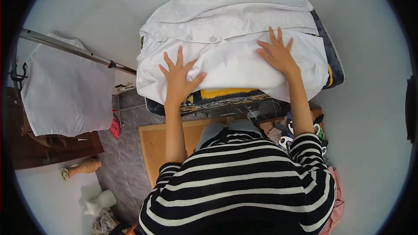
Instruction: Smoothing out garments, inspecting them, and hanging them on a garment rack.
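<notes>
A white buttoned garment (230,72) lies spread over a padded board covered in dark and yellow patterned cloth (228,93). Its button edge, with several round white buttons, runs across the middle, and more folds are bunched behind it. My left hand (177,78) rests on the near left part of the cloth with fingers spread. On the right, my right hand (278,54) lies flat, fingertips close to the button edge. Both hands are open and hold nothing. Small wrinkles show in the cloth between them.
At the left a metal rail (78,50) runs along, with a white cloth (65,91) hanging by it. Below the board sits a wooden panel (152,146). Scissors and other small items (285,141) lie under my right forearm. A tan vase (87,166) is at lower left.
</notes>
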Available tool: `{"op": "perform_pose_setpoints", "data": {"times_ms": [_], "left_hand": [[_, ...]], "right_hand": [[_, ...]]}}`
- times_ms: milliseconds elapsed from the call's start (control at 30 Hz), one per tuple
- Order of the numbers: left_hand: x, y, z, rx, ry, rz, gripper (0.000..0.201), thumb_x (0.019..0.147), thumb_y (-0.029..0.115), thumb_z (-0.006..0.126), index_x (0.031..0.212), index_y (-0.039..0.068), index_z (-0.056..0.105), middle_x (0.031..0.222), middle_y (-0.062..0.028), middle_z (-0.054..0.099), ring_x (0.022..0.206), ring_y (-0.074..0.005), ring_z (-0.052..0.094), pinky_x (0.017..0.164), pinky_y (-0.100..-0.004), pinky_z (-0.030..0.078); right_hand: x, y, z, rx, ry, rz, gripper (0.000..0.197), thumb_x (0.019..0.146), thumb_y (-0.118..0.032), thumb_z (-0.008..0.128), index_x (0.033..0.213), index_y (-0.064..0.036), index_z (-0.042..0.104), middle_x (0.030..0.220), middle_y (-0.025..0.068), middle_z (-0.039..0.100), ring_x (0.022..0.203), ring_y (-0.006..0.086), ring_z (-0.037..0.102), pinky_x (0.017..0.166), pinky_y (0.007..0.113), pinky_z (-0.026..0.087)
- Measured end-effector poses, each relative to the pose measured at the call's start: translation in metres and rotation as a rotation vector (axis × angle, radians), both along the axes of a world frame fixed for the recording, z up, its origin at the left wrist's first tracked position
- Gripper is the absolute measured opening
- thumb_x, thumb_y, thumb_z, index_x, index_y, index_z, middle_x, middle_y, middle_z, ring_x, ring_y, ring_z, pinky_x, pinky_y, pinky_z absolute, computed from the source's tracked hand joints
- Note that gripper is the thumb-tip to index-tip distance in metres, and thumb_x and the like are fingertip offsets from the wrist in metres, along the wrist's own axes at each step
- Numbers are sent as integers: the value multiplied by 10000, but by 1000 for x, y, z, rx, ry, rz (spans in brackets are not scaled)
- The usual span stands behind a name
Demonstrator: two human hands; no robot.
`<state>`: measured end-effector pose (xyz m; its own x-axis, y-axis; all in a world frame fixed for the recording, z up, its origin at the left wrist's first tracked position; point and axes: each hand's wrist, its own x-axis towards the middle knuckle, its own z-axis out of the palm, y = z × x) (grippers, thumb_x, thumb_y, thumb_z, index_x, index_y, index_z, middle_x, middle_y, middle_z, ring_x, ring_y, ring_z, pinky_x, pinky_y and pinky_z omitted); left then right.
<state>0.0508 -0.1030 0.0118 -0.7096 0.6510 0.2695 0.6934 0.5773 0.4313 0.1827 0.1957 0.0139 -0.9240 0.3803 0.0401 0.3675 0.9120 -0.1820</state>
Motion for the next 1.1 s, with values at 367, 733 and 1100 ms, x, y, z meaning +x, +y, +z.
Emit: {"op": "perform_pose_setpoints", "data": {"times_ms": [367,733,1100], "left_hand": [[37,-24,51,61,-50,-195,329,706,404,719,726,77,698,1361,-94,465,1356,-442,122,1024,-657,-36],[34,-50,-34,-104,94,150,805,775,607,556,1335,44,429,1486,-246,123,1364,-465,6,991,-680,-67],[28,-53,-34,-76,67,107,799,774,591,577,1324,30,434,1485,-245,127,1365,-464,-17,984,-680,-84]], "right_hand": [[45,-28,69,93,-22,4,347,832,-410,588,860,-89,719,1472,84,284,1396,290,123,1025,667,-16],[80,-56,-10,88,-50,-278,806,780,-642,510,1395,-146,351,1514,185,43,1393,382,-1,952,737,-20],[91,-78,-30,107,19,-350,767,838,-586,477,1395,-81,328,1511,192,54,1389,398,10,943,749,13]]}}
